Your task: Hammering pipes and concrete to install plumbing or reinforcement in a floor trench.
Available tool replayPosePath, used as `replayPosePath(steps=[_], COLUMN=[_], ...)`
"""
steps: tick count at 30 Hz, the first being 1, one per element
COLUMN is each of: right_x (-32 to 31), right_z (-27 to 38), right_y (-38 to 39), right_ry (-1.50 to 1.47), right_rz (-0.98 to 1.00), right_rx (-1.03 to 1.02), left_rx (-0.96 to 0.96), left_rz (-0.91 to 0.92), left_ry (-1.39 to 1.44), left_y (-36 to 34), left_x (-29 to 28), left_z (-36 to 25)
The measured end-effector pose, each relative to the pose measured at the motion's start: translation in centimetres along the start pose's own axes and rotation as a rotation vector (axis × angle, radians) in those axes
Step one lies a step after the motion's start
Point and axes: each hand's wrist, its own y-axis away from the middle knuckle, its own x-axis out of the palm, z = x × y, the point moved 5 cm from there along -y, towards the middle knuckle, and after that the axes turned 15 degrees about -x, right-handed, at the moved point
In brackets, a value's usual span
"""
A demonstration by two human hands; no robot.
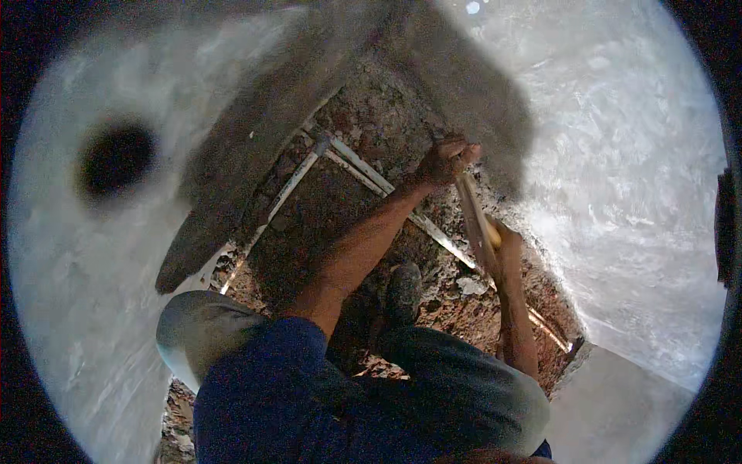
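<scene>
Nearest, at eight and five o'clock, bent trouser knees [197, 332]; between them, toward five, a dusty shoe [403, 294], best kept clear of the pipework. At three o'clock, right hand [507, 251] wrapped around the yellow handle [493, 233] of what looks like a plasterer's float [471, 213]. Long blade slanting away toward two o'clock, near end crossing over a white pipe [442, 241]; contact impossible to judge. At the blade's far end, left hand [450, 160] with fingers curled, whether pinching the tip or only touching, unclear. To work well, steady both ends, press evenly and keep the near end from knocking the pipe. Farther, at eleven, a grey pipe elbow [321, 145] above rough rubble ground [371, 104]. Beyond, at one o'clock, dark grey plaster [483, 97] below pale wall [618, 139].
</scene>
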Motion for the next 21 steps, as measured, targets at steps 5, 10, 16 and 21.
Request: replayPosePath(steps=[5, 10, 16, 21], right_x=[1.1, -5.1, 0.5, -4.7], right_z=[-2.0, -3.6, 0.0, 3.2], right_y=[2.7, 8.3, 0.4, 0.7], right_ry=[0.170, 0.345, 0.120, 0.203], right_rz=[0.195, 0.106, 0.232, 0.528], right_rx=[0.147, 0.184, 0.371, 0.786], left_rx=[0.112, -0.188, 0.242, -0.286], left_rz=[-0.016, 0.068, -0.109, 0.053], left_ry=[0.333, 0.033, -0.036, -0.005], left_y=[0.3, -0.5, 0.7, -0.1], left_x=[-0.3, 2.0, -0.7, 0.6], left_z=[3.0, -1.4, 2.7, 2.0])
